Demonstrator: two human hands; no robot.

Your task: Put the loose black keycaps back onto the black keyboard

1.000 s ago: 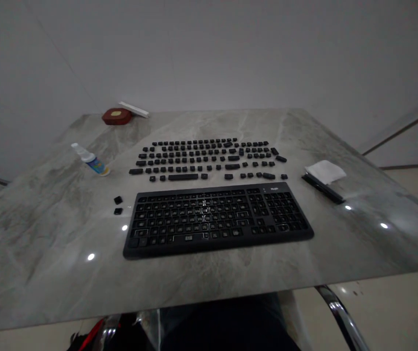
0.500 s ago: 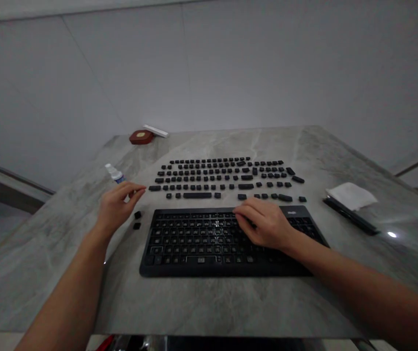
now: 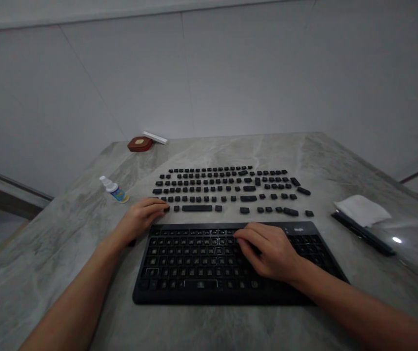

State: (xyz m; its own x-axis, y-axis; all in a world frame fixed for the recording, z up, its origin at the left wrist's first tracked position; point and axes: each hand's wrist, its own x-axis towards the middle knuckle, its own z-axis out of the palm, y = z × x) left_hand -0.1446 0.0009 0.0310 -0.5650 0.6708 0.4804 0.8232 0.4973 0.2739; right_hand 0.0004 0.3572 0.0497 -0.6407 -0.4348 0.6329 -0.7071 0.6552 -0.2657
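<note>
A: Largest item?
B: Table (image 3: 209, 326), one, grey, marble-patterned.
A: Next in size?
B: Keyboard (image 3: 194, 261), one, black, flat on the near part of the table, rows of sockets exposed.
A: Hands?
B: Two. Right hand (image 3: 267, 248), over the right half of the keyboard, fingers curled and close together, tips at the upper sockets; whether anything is pinched there, I cannot tell. Left hand (image 3: 141, 214), just beyond the keyboard's far left corner, fingers drawn narrow, tips at a small keycap (image 3: 167, 208) (the fingers partly hide it); whether it is gripped or merely touched, I cannot tell.
A: Middling pieces?
B: White cloth (image 3: 362, 209), one, at right, beside a long black bar (image 3: 362, 235). Spray bottle (image 3: 116, 191), white, coloured label, beyond the left hand. Red-brown box (image 3: 139, 144), pale label, far left corner, with a thin white strip (image 3: 155, 137) just behind.
A: Smallest?
B: Long keycap (image 3: 197, 208), one, black, in the nearest row; lastly loose keycaps (image 3: 206, 189), black, many, in rows beyond the keyboard.
</note>
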